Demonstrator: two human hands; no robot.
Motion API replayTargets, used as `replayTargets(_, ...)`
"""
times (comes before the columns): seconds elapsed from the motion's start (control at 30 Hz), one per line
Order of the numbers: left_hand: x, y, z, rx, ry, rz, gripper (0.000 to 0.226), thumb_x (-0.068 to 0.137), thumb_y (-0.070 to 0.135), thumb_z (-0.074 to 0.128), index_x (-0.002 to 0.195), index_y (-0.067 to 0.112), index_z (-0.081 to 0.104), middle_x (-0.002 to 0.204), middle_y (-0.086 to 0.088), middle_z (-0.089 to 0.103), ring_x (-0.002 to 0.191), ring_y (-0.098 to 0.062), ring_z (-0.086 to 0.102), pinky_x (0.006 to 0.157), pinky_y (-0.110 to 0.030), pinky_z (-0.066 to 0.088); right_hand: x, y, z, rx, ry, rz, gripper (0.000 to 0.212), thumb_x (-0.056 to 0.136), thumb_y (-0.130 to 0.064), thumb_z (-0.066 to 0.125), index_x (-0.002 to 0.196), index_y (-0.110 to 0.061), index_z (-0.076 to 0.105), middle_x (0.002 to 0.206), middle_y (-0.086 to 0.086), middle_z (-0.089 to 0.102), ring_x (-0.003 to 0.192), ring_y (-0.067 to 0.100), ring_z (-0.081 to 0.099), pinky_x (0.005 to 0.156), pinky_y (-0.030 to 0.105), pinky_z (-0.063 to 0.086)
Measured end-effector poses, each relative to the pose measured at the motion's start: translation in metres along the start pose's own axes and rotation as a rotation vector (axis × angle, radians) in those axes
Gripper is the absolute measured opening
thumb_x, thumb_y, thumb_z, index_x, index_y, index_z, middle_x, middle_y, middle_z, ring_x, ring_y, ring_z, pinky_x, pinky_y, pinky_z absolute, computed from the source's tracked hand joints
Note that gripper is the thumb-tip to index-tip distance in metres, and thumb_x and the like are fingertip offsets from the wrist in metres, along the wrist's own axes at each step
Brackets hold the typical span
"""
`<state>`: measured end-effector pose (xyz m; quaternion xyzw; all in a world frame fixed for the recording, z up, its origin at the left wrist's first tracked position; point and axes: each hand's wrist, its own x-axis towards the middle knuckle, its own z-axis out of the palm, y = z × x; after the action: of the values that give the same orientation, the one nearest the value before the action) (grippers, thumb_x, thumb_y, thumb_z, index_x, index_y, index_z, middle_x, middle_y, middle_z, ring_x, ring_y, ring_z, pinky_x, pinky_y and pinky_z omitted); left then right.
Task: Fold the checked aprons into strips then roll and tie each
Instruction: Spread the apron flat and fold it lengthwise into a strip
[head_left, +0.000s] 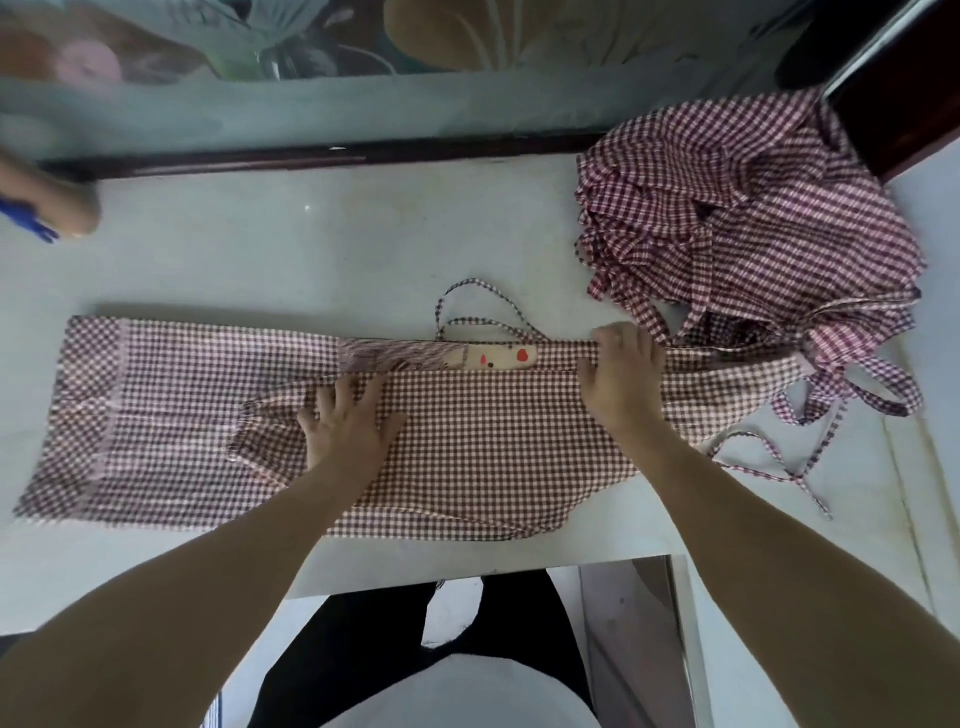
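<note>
A maroon-and-white checked apron (182, 415) lies spread lengthwise across the white table (311, 249), its near half folded over the middle. A striped pocket with a cartoon patch (488, 358) shows along the far edge. My left hand (348, 421) presses flat on the folded flap with fingers spread. My right hand (623, 374) rests on the fold's far edge, fingers curled over the cloth there. The apron's thin ties (483, 306) loop beyond the far edge and trail off to the right (779, 457).
A heap of several more checked aprons (743, 218) sits at the table's back right, beside a dark wooden post (904, 104). A glass-fronted ledge (311, 114) runs along the back. Another person's hand with a blue object (47, 208) is at far left.
</note>
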<state>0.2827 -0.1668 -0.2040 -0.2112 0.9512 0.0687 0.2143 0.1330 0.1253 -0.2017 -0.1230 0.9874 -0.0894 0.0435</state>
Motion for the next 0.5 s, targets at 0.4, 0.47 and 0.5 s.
replayTargets(0.4, 0.052, -0.007, -0.023, -0.039, 0.085, 0.333, 0.083, 0.083, 0.042, 0.071, 0.15, 0.023, 0.024, 0.157, -0.004, 0.026, 0.148, -0.025, 0.014, 0.121, -0.051, 0.004, 0.036, -0.114, 0.027, 0.057, -0.405, -0.25, 0.056, 0.082, -0.048, 0.069, 0.128, -0.019, 0.055, 0.129, 0.006, 0.051, 0.125, 0.028, 0.044, 0.105, 0.047, 0.035)
replayTargets(0.47, 0.062, -0.013, -0.027, 0.112, 0.008, 0.386, 0.093, 0.08, 0.052, 0.07, 0.152, 0.022, 0.018, 0.154, -0.004, 0.028, 0.146, -0.025, 0.019, 0.121, -0.049, 0.002, 0.037, -0.125, 0.031, 0.023, -0.402, -0.327, 0.063, 0.079, -0.049, 0.074, 0.131, -0.02, 0.053, 0.129, 0.005, 0.051, 0.126, 0.027, 0.044, 0.108, 0.046, 0.033)
replayTargets(0.5, 0.065, -0.014, -0.029, 0.17, -0.012, 0.417, 0.093, 0.078, 0.054, 0.071, 0.149, 0.021, 0.022, 0.148, -0.005, 0.034, 0.141, -0.026, 0.027, 0.121, -0.047, 0.009, 0.035, -0.129, 0.033, 0.013, -0.401, -0.373, 0.063, 0.079, -0.047, 0.074, 0.131, -0.019, 0.053, 0.129, 0.005, 0.052, 0.126, 0.027, 0.045, 0.108, 0.045, 0.032)
